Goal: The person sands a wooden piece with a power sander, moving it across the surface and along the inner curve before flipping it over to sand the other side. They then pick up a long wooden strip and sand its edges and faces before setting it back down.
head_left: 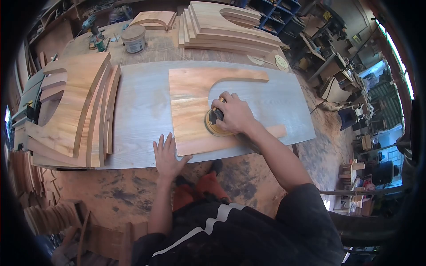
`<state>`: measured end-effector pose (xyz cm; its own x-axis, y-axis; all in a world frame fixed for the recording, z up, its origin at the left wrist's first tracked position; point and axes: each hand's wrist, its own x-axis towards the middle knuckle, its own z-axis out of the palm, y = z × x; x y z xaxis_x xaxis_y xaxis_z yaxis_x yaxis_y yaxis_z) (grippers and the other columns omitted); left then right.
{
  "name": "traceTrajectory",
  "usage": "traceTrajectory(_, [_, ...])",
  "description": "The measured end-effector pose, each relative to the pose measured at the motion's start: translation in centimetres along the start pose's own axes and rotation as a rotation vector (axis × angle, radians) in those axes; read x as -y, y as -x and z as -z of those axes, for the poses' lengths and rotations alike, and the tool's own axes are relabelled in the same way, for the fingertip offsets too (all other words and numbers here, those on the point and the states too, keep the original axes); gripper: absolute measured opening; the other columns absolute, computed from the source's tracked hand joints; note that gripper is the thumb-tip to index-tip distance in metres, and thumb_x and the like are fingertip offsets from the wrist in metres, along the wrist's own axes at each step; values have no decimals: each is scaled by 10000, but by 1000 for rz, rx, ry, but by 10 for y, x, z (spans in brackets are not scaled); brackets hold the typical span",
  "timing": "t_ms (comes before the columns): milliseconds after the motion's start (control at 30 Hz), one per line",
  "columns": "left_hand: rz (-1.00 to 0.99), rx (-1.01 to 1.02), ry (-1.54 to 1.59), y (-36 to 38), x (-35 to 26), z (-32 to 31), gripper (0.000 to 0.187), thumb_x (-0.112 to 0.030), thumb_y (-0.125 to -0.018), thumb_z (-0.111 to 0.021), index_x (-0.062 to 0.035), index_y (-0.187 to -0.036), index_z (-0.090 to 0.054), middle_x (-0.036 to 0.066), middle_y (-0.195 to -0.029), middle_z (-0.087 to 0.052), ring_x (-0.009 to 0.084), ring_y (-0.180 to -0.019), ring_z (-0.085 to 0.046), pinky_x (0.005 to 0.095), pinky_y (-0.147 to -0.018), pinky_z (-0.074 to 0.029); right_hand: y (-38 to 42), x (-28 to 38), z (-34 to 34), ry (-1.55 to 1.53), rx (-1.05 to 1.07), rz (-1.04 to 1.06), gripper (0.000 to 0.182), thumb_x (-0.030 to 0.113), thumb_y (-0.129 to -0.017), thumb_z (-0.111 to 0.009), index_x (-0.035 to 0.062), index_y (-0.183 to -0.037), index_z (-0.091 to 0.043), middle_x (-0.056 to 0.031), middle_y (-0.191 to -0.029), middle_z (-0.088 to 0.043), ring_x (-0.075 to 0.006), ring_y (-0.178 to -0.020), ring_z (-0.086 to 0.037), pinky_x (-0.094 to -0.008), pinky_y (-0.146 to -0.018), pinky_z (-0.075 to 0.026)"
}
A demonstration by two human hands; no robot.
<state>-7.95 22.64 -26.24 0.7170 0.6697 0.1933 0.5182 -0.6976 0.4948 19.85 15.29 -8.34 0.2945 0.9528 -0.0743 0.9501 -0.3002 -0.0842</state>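
My right hand [235, 114] is wrapped over the top of a yellow and black orbital sander [211, 124]. The sander sits on a U-shaped wooden panel [190, 97], at the inner edge of its curved cutout. My left hand [167, 156] lies flat with fingers spread at the near edge of the grey board [140, 102], its thumb by the panel's lower left corner. That board lies under the panel. Part of the sander's body is hidden by my right fingers and palm.
Curved wooden panels [82, 111] are stacked on the left, with more cut panels [222, 26] at the back. A white tub [134, 39], a drill [90, 25] and round sanding discs [281, 62] are also on the table. Sawdust covers the floor [253, 181].
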Motion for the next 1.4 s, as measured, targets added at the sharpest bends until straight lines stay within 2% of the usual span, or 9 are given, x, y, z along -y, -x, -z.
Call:
traceTrajectory(100, [-20,-26,-13,1,0,-1,1058,-629,-776,-875,24,-1538,-540,217,-1604,-533,487,-1551,-389,690,-1286,-218,3,-6,-3,1,-12,6,482,299,-797,-781,202,-1261,-696,-175,-1346,-618,-408,-1189,-642,-529,-931,-608])
traceTrajectory(333, [-13,-4,-26,-1,0,-1,1064,-619,-764,-886,13,-1545,-535,217,-1606,-530,484,-1549,-391,689,-1286,-220,4,-3,-2,5,-15,25,478,308,-791,-783,207,-1253,-710,-167,-1349,-617,-396,-1178,-651,-515,-906,-625])
traceTrajectory(633, [-26,-44,-23,0,2,-5,1033,-544,-741,-924,-29,-1551,-542,197,-1599,-538,479,-1535,-408,691,-1277,-237,8,-17,-1,10,-70,-17,461,291,-801,-764,207,-1252,-714,-180,-1328,-619,-405,-1156,-659,-515,-883,-630])
traceTrajectory(733, [-18,-23,-28,-1,0,-2,1026,-530,-740,-928,-40,-1554,-542,191,-1602,-535,479,-1537,-406,692,-1277,-238,28,-13,-6,-3,-26,13,451,293,-798,-769,206,-1237,-714,-179,-1313,-621,-405,-1147,-661,-509,-882,-630])
traceTrajectory(800, [7,7,-36,0,-3,0,1038,-592,-765,-901,17,-1531,-554,185,-1616,-519,448,-1568,-367,667,-1306,-208,37,-19,-8,-5,-90,-39,449,296,-793,-772,211,-1230,-714,-174,-1307,-620,-404,-1146,-662,-516,-882,-631])
traceTrajectory(1033, [13,20,-50,0,-1,-4,1033,-602,-780,-890,12,-1538,-549,181,-1627,-508,450,-1570,-365,668,-1305,-207,55,-40,-3,-12,-22,-83,440,299,-791,-774,202,-1215,-707,-174,-1314,-619,-411,-1159,-651,-520,-893,-629])
traceTrajectory(1100, [-16,-24,-45,1,-1,-5,1007,-530,-766,-916,-43,-1560,-534,186,-1624,-514,484,-1558,-377,690,-1285,-229,63,-47,-7,-2,-88,-152,442,307,-791,-785,206,-1215,-704,-170,-1329,-614,-411,-1173,-643,-515,-908,-623])
traceTrajectory(1200, [-43,-46,-35,1,3,-8,1006,-540,-769,-910,-49,-1562,-533,184,-1633,-506,485,-1560,-371,692,-1282,-228,56,-69,-3,27,-70,-223,453,308,-795,-785,211,-1229,-698,-170,-1329,-613,-412,-1170,-641,-526,-925,-616])
traceTrajectory(1400, [1,-6,-38,1,0,-6,985,-543,-774,-909,-61,-1552,-545,180,-1634,-508,482,-1564,-371,699,-1276,-229,83,-62,-5,8,-18,-186,446,300,-816,-772,207,-1244,-686,-167,-1338,-610,-408,-1187,-629,-529,-930,-610])
